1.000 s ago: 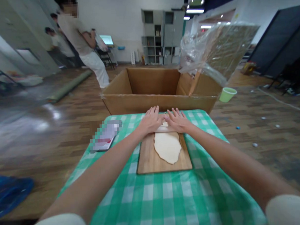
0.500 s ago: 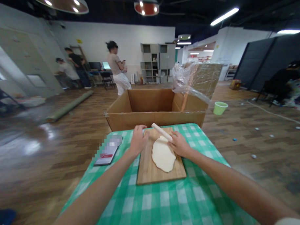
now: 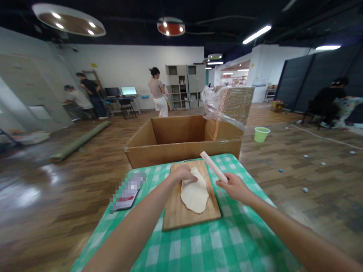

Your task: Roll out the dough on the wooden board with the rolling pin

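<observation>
My right hand (image 3: 235, 186) is closed around one end of a pale rolling pin (image 3: 214, 166), held tilted to the right of the cutting board. On the wooden cutting board (image 3: 175, 219) lies a flat, uneven sheet of dough (image 3: 196, 199), narrower at its far end. My left hand (image 3: 184, 174) reaches over the upper left edge of the dough and touches it, thumb stretched across the surface and apart from the other fingers. Those fingers are partly hidden behind the hand.
A green checked cloth (image 3: 185, 253) covers the table. A phone (image 3: 130, 191) lies left of the board. Beyond the table stands a large open cardboard box (image 3: 182, 150) with plastic wrap (image 3: 216, 103). A green bucket (image 3: 261, 134) is on the floor; several people are in the background.
My right hand has carried the rolling pin off the dough to the right. My left hand has moved right from the board's edge onto the dough, whose far end now looks longer and narrower.
</observation>
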Action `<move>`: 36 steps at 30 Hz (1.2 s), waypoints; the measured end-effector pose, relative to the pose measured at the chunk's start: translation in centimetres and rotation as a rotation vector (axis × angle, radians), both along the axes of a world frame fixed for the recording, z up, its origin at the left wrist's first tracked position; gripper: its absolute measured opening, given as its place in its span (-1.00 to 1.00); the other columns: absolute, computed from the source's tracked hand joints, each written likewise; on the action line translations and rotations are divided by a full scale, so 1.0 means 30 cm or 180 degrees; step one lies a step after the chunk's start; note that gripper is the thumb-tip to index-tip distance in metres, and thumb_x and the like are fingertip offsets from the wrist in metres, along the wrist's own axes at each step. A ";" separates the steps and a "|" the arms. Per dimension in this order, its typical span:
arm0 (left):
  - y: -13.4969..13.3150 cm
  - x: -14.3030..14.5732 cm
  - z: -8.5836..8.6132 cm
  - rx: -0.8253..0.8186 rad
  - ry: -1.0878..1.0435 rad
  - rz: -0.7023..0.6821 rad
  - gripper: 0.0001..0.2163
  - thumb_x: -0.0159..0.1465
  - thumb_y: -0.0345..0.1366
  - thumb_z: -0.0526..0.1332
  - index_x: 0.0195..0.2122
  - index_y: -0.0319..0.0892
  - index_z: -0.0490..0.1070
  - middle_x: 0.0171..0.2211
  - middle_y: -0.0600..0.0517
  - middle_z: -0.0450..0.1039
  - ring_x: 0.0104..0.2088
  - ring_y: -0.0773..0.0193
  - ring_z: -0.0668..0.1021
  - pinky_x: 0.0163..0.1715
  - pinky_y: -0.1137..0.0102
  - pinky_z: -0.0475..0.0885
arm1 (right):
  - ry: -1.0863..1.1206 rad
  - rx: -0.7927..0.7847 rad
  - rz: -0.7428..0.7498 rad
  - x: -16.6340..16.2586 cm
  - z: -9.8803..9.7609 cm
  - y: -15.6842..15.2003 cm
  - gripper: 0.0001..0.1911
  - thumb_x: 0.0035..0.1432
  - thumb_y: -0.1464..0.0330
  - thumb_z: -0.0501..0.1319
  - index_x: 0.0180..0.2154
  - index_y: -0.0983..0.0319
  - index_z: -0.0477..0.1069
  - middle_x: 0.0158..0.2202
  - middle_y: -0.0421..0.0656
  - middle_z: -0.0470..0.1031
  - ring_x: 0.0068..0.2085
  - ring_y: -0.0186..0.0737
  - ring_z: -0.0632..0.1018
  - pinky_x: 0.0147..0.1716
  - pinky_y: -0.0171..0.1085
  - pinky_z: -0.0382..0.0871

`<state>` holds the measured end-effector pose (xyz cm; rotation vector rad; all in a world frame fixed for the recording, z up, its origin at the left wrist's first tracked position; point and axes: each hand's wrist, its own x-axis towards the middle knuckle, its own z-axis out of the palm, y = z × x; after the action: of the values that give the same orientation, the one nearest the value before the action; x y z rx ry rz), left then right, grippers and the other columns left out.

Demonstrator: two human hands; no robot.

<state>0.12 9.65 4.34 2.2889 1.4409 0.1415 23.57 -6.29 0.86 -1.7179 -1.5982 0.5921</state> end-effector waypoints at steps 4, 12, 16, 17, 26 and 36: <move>-0.062 -0.038 0.058 0.0198 -0.0326 -0.0261 -0.73 0.07 -0.10 0.40 -0.28 -0.15 0.60 -0.24 -0.02 0.64 -0.13 -0.01 0.64 -0.17 0.33 0.44 | 0.1191 -0.0606 0.0138 -0.056 -0.030 -0.036 -0.67 0.20 0.10 0.35 -0.17 0.17 0.40 -0.53 -0.32 0.48 -0.68 -0.33 0.41 -0.75 -0.36 0.14; -0.243 -0.174 0.078 0.0251 -0.2746 0.0238 -0.61 0.19 0.09 0.40 -0.24 -0.16 0.51 -0.28 0.02 0.61 -0.27 0.17 0.60 -0.30 0.40 0.47 | 0.2380 -0.1013 0.0501 -0.190 -0.042 0.021 -0.49 -0.06 0.13 0.55 -0.17 0.20 0.42 -0.58 -0.33 0.46 -0.70 -0.43 0.30 -0.80 -0.43 0.08; -0.315 -0.204 0.015 -0.0253 -0.4264 0.1128 -0.49 0.15 0.03 0.49 -0.01 -0.17 0.47 -0.06 -0.10 0.65 -0.15 0.11 0.67 -0.18 0.31 0.58 | 0.2219 -0.0965 0.0675 -0.186 0.004 0.063 -0.54 -0.06 0.08 0.54 -0.32 0.18 0.39 -0.72 -0.42 0.26 -0.72 -0.45 0.19 -0.78 -0.41 0.07; -0.334 -0.216 -0.004 -0.0447 -0.4510 0.1306 -0.47 0.13 0.00 0.51 0.02 -0.17 0.45 -0.03 -0.12 0.65 -0.13 0.10 0.68 -0.16 0.29 0.60 | 0.2156 -0.0853 0.0677 -0.179 0.025 0.086 -0.54 -0.06 0.08 0.54 -0.31 0.19 0.40 -0.71 -0.42 0.26 -0.71 -0.44 0.20 -0.77 -0.40 0.09; -0.505 -0.314 -0.121 -0.1824 -0.3743 0.1805 -0.47 0.19 -0.32 0.46 0.10 -0.06 0.23 -0.22 -0.05 0.67 -0.30 0.19 0.74 -0.22 0.29 0.68 | 0.0419 -0.0221 0.0806 -0.216 0.124 0.426 -0.75 0.04 0.25 0.45 -0.27 0.27 0.59 -0.49 -0.27 0.48 -0.50 -0.36 0.42 -0.54 -0.37 0.23; -0.408 -0.254 -0.081 0.0266 -0.2156 0.0628 -0.90 0.32 -0.26 0.22 -0.22 -0.10 0.50 -0.24 0.00 0.62 -0.24 0.19 0.64 -0.22 0.31 0.53 | -0.0273 -0.0235 0.0756 -0.261 0.043 0.514 -0.84 0.11 0.33 0.43 -0.26 0.28 0.63 -0.40 -0.23 0.59 -0.37 -0.29 0.54 -0.41 -0.38 0.27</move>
<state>-7.50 -2.60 1.92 1.8669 1.2875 0.9485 15.74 9.12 2.15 -1.6369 -1.8788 0.7084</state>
